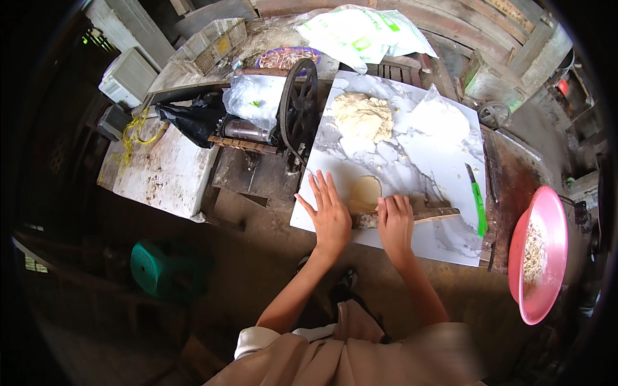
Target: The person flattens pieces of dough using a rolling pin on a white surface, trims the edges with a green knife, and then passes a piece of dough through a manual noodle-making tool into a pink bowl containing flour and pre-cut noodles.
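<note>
Landmark for all placings: the marble-patterned board [444, 161], lying on a rough wooden bench.

1. Left hand [329, 215]. At the board's near left corner, flat, fingers spread and straight, palm pressing on the left end of a wooden rolling stick [412, 215]. It grips nothing.
2. Right hand [395, 222]. On the board's near edge, just right of the left hand, fingers extended and together, also pressing flat on the stick. No closed grasp.
3. Rolling stick. Lies across the board's near part, under both palms, its right end poking out toward the board's right side.
4. Flattened dough piece [365, 193]. On the board just beyond the stick, between the two hands, touching the stick. Judged: rolling goes best with even weight from both palms and the stick kept square to the piece, so that it thins evenly and does not tear or stick.
5. Green-handled knife [477, 202]. On the board's right edge, apart from both hands.
6. Pink bowl [539, 257]. Off the board to the right; holds pale strips, seemingly cut dough.
7. Lump of dough [362, 116]. On the board's far left part, unrolled.
8. Clear bag [441, 119]. On the board's far right part; holds white powder, likely flour.
9. Hand-cranked wheel machine [297, 106]. Just left of the board.
10. Patterned plate [286, 58]. Beyond the machine; contents too small to tell.
11. White plastic crate [215, 42]. Far left beyond the board; contents not visible.
12. Green stool [158, 267]. On the floor, well left of the board.
</note>
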A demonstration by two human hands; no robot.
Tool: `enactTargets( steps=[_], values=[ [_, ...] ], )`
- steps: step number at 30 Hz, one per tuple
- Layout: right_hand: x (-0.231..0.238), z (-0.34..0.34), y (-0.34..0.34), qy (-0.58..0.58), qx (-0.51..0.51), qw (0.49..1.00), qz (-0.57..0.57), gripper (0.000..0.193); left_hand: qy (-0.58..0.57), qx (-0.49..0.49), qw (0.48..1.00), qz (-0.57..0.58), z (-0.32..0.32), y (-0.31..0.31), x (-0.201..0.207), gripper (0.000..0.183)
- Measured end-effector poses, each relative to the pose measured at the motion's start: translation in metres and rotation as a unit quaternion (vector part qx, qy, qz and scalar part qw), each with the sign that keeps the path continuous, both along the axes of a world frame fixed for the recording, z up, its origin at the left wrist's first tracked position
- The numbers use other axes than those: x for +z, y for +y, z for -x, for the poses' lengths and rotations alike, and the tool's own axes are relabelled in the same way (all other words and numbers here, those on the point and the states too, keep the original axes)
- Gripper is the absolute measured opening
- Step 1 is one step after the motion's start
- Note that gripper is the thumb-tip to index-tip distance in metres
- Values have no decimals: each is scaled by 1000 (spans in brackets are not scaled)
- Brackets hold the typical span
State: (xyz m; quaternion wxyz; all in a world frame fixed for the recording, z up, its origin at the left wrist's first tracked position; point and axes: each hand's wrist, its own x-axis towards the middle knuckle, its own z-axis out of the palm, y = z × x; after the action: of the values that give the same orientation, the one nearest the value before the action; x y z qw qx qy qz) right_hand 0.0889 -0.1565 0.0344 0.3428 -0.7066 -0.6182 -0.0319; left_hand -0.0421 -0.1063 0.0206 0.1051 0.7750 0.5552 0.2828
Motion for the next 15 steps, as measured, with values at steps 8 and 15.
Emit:
enactTargets(
  steps=[8,15],
  values=[
    [-7,0,45,-141,-105,984,7,22,-76,-11,997,-3,-12,34,16,65],
    [-9,-5,70,-140,-112,982,63,24,-34,12,999,-28,-19,56,1,68]
  ],
)
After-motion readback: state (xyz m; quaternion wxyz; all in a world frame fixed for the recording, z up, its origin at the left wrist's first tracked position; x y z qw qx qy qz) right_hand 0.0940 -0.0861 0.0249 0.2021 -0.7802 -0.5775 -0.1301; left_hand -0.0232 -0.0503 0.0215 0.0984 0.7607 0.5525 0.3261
